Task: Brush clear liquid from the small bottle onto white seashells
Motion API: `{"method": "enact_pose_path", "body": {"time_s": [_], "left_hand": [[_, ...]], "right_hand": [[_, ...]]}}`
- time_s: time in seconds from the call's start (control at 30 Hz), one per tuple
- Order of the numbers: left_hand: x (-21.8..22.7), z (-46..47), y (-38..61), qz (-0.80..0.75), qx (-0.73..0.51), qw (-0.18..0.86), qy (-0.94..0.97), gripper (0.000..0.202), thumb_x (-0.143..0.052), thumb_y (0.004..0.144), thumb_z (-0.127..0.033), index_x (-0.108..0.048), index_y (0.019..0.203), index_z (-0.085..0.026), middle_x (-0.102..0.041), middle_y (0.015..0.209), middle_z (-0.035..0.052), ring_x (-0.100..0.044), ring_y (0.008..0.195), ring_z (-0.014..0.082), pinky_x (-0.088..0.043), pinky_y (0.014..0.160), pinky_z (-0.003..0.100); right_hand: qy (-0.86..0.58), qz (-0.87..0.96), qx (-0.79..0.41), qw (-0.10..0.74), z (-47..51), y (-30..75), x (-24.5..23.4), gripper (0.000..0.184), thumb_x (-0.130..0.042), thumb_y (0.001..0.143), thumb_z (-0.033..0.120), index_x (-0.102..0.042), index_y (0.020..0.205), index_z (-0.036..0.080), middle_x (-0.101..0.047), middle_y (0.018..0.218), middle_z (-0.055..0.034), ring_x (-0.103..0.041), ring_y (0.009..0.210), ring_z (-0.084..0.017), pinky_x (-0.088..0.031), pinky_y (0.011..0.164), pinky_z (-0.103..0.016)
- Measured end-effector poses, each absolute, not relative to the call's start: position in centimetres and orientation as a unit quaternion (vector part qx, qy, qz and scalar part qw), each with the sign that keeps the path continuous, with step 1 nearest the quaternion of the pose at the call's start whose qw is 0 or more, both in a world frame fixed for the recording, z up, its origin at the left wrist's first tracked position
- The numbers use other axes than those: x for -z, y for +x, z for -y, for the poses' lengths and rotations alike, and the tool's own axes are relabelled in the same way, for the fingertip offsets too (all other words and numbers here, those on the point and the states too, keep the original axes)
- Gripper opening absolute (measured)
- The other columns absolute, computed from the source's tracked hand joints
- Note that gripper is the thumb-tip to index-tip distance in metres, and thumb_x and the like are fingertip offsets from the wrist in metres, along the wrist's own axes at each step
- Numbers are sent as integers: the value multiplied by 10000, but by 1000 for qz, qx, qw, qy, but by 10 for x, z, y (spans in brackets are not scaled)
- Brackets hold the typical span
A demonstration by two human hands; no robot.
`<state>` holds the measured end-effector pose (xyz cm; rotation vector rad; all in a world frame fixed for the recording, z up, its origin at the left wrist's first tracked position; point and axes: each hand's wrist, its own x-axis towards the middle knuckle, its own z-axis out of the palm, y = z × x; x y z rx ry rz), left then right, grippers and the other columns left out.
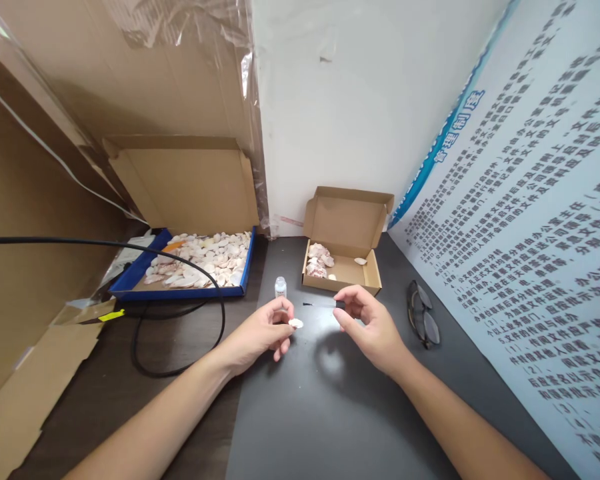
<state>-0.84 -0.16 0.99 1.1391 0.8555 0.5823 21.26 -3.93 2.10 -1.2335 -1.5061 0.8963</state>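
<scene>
My left hand (264,331) pinches a small white shell (296,323) between thumb and fingertips over the dark table (330,413). My right hand (367,325) grips a thin brush (320,305) whose dark tip points left, toward the shell. A small clear bottle (281,287) stands just behind my left hand. Behind it, a small open cardboard box (345,250) holds a few pinkish shells. A blue tray (180,287) full of pale shells lies at the left.
Folded glasses (422,319) lie to the right of my right hand. A black cable (180,320) loops over the table's left side. Cardboard sheets lean at the left, and a printed poster (530,233) stands at the right.
</scene>
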Motion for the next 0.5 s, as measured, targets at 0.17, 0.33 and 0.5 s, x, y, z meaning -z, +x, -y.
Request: {"method": "enact_pose_path", "body": {"time_s": [0.17, 0.33, 0.5], "left_hand": [[-10, 2, -8, -389, -259, 710, 527, 330, -752, 769, -326, -449, 823, -207, -476, 657, -90, -434, 452, 34, -375, 408, 139], [-12, 3, -9, -384, -250, 697, 551, 351, -744, 789, -388, -452, 875, -213, -508, 756, -73, -425, 464, 23, -326, 420, 143], [-12, 2, -10, -396, -206, 676, 587, 384, -738, 776, -435, -561, 993, -172, -551, 792, -32, -490, 519, 61, -364, 480, 188]], "right_hand": [[-508, 615, -370, 477, 39, 213, -22, 153, -625, 860, 315, -562, 946, 205, -493, 664, 41, -501, 591, -139, -470, 576, -270], [-506, 617, -381, 467, 39, 215, -20, 145, -629, 875, 314, -573, 959, 209, -499, 674, 39, -512, 604, -140, -490, 591, -270], [-494, 623, -406, 451, 38, 218, -17, 137, -631, 883, 301, -585, 972, 207, -515, 724, 27, -526, 633, -140, -498, 606, -268]]}}
